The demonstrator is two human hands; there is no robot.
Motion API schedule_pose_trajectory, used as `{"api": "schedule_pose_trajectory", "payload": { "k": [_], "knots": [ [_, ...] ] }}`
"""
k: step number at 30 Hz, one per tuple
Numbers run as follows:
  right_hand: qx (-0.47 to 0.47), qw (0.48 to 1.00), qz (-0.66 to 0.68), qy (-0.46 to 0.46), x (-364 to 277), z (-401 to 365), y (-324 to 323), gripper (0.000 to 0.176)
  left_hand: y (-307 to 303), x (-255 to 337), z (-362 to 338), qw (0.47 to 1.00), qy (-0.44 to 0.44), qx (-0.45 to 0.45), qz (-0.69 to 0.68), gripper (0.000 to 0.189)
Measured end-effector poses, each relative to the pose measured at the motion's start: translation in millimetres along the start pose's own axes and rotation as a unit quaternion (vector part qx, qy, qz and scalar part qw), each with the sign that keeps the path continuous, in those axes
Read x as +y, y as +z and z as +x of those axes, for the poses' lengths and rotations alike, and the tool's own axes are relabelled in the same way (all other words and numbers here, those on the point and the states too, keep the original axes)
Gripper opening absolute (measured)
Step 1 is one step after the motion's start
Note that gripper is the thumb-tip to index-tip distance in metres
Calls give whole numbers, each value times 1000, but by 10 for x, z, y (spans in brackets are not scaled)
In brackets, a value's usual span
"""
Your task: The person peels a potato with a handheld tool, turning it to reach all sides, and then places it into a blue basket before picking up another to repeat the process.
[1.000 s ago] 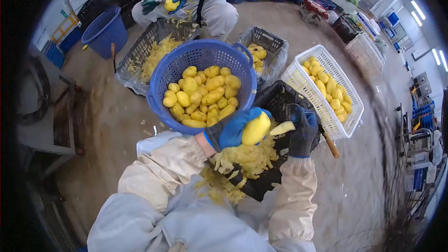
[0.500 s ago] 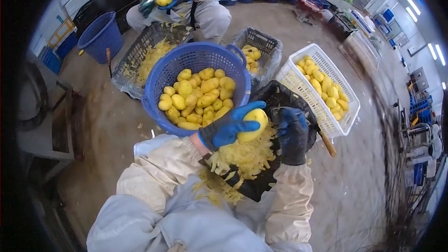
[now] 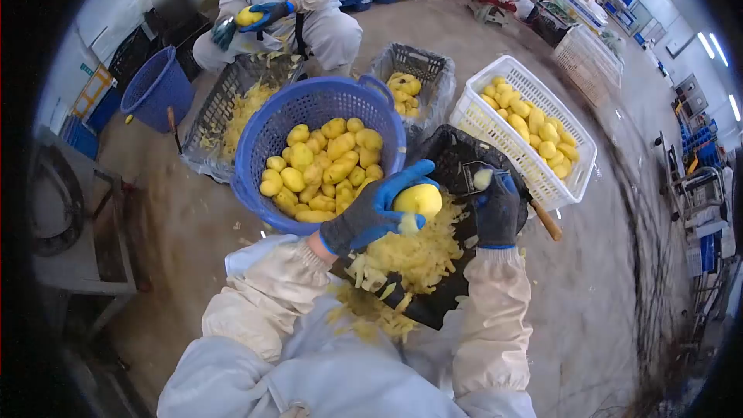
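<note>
Head camera looks down at two gloved hands, just below the middle. The left hand [image 3: 370, 215], in a blue and grey glove, has its fingers curled tight around a round yellow peeled potato [image 3: 419, 200]. The potato sits in the middle, right above a pile of pale yellow peel strips [image 3: 414, 254]. At 3 o'clock from the potato, just beside it, is the right hand [image 3: 498, 213] in a dark blue glove. Its fingers are closed around a metal peeler with a wooden handle [image 3: 546, 220]; the blade end sticks up with a bit of peel on it. Both hands are over a black plastic crate [image 3: 453, 151] that holds the peel pile.

At 11 o'clock, touching the black crate, is a big round blue plastic basket [image 3: 306, 104] full of yellow potatoes. At 1 o'clock is a white plastic crate [image 3: 474, 108] with more potatoes. At 12 o'clock, well apart, another person in white clothes sits and holds a potato in blue gloves [image 3: 267, 11], behind a grey crate of peels [image 3: 224, 104].
</note>
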State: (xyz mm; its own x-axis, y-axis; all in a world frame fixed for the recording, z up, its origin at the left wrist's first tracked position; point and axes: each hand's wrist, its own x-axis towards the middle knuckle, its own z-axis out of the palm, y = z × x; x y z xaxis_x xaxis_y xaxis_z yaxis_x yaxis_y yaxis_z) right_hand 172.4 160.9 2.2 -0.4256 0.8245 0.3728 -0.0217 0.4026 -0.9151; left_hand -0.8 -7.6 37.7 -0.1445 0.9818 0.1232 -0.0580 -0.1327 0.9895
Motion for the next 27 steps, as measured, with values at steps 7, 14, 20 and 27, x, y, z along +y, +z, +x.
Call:
{"api": "schedule_pose_trajectory", "payload": {
  "k": [7,14,20,27],
  "knots": [
    [46,996,32,74,-223,-21,173,13,-8,34,10,990,-139,-28,-12,76],
    [-113,958,172,202,-784,-225,370,9,-18,-91,44,996,-81,-6,33,71],
    [38,998,-43,-16,-480,-65,222,6,53,-114,-10,998,-47,-23,19,69],
    [-4,964,191,187,-647,-54,96,13,21,-114,44,969,-87,47,-227,53]
  ]
}}
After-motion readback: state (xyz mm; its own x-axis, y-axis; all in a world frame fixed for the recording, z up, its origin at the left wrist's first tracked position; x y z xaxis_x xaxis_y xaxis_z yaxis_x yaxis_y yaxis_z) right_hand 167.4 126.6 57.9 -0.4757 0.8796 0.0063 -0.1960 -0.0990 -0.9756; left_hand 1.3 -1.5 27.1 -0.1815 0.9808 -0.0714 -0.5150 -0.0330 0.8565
